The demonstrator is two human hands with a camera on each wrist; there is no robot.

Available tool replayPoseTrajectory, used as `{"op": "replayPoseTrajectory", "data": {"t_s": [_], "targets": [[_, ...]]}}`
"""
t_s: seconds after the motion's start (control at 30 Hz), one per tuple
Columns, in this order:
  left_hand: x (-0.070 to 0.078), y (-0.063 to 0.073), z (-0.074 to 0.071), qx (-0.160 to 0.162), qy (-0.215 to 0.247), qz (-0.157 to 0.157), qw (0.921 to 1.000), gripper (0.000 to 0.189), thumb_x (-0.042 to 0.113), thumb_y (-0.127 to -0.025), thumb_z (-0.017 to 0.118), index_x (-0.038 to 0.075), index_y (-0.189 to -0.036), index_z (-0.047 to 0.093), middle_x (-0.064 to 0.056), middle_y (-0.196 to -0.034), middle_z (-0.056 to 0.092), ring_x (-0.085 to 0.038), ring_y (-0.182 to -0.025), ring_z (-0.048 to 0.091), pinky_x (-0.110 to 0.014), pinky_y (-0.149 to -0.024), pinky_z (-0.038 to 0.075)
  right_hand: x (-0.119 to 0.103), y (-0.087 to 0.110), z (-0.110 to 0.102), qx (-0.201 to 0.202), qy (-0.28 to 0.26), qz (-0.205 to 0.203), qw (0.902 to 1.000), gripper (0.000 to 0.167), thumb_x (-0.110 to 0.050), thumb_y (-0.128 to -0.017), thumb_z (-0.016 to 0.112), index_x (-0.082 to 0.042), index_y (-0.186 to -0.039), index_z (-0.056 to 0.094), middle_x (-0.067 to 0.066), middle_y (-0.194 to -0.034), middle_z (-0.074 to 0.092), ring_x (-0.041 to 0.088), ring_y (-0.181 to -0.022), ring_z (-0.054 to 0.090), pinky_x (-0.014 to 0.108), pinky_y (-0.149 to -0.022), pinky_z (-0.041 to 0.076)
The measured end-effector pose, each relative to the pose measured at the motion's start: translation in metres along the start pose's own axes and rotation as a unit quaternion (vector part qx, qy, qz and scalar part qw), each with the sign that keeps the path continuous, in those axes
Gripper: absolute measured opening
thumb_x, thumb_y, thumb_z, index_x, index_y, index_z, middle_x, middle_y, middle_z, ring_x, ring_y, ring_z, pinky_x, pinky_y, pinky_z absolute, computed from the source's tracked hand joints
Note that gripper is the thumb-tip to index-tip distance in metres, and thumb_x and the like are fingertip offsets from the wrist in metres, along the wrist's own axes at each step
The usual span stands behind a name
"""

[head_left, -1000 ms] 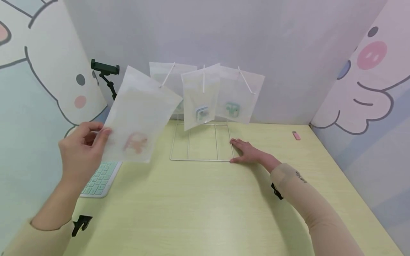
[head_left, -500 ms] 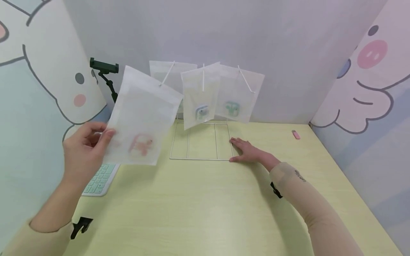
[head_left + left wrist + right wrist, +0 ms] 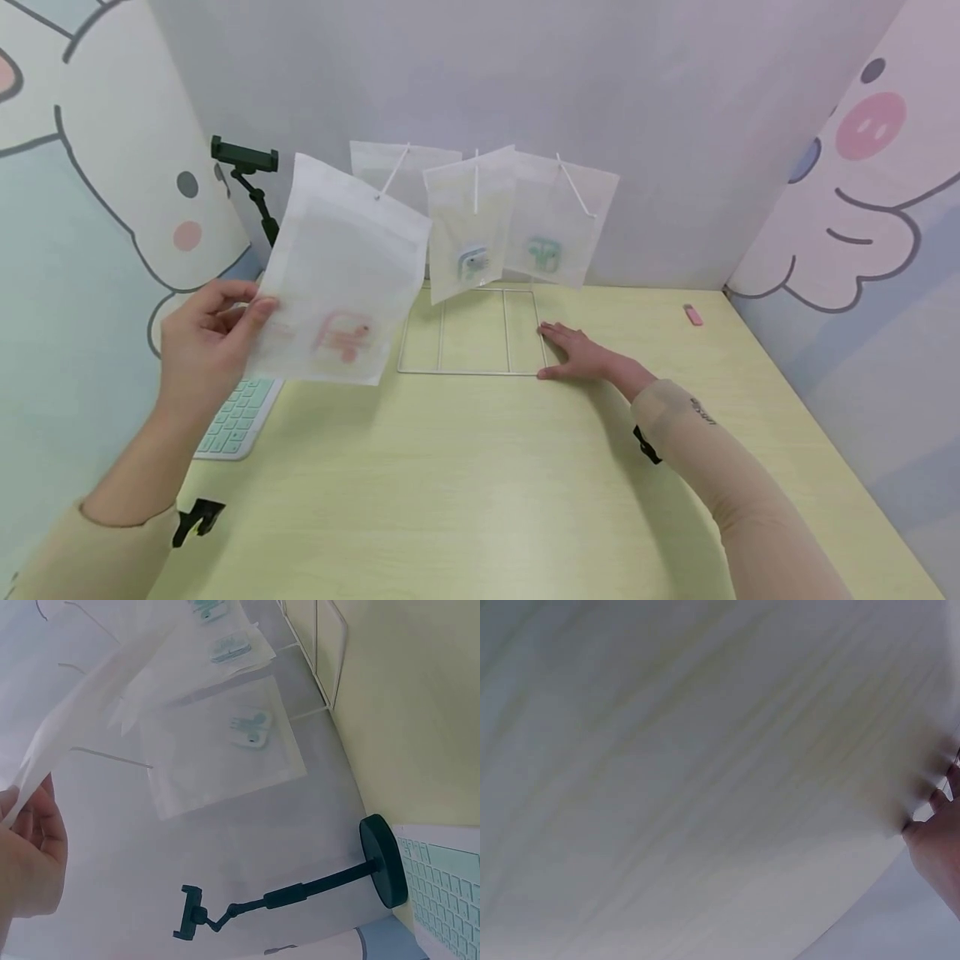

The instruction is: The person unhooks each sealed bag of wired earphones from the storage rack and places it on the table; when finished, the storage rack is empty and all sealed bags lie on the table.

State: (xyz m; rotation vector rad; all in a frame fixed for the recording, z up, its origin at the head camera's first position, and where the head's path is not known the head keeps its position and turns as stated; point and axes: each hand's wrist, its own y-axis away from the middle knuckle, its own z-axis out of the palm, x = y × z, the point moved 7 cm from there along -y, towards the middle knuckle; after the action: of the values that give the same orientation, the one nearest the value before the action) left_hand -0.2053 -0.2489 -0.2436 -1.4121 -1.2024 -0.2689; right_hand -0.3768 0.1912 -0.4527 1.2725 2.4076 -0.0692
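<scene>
My left hand point(image 3: 202, 342) pinches the left edge of a translucent white bag point(image 3: 352, 250) between thumb and fingers. A reddish rounded-square item point(image 3: 347, 335) shows through its lower part. The bag's top edge overlaps the tip of the left hook point(image 3: 393, 171) of a white wire rack point(image 3: 472, 373). Similar bags hang on the rack's hooks: one right point(image 3: 562, 208), one in the middle point(image 3: 453, 221), and one at left point(image 3: 202, 772), clearest in the left wrist view. My right hand point(image 3: 581, 357) rests on the table, fingers spread, fingertips at the right side of the rack's base.
A mint-and-white keyboard point(image 3: 236, 421) lies at the left, partly behind my arm and the bag. Behind it stands a black phone stand point(image 3: 243, 156). A small pink-and-grey object point(image 3: 693, 315) lies at the back right. Walls close off the back and both sides.
My left hand has moved a little to the right with the bag, whose lower edge has swung right. My right hand has stayed in place by the rack's base.
</scene>
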Motion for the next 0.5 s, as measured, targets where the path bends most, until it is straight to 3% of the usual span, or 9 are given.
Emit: {"op": "replayPoseTrajectory", "data": {"t_s": [0.37, 0.5], "targets": [[-0.019, -0.007, 0.009, -0.011, 0.005, -0.052, 0.9986, 0.009, 0.01, -0.084, 0.07, 0.015, -0.09, 0.068, 0.011, -0.088, 0.064, 0.002, -0.07, 0.064, -0.01, -0.059, 0.049, 0.002, 0.0, 0.0, -0.001, 0.001, 0.004, 1.0, 0.096, -0.055, -0.083, 0.064, -0.009, -0.152, 0.016, 0.014, -0.158, 0.011, 0.034, -0.145, 0.007, 0.057, -0.113, 0.006], [-0.025, -0.005, 0.006, -0.008, -0.003, -0.065, 0.9979, 0.008, 0.011, -0.084, 0.071, 0.016, -0.09, 0.067, 0.012, -0.088, 0.063, 0.002, -0.069, 0.063, -0.009, -0.06, 0.049, -0.001, 0.001, -0.001, 0.0, -0.003, -0.002, 1.0, 0.096, -0.054, -0.083, 0.064, -0.008, -0.152, 0.016, 0.015, -0.158, 0.011, 0.035, -0.145, 0.007, 0.057, -0.113, 0.006]]}}
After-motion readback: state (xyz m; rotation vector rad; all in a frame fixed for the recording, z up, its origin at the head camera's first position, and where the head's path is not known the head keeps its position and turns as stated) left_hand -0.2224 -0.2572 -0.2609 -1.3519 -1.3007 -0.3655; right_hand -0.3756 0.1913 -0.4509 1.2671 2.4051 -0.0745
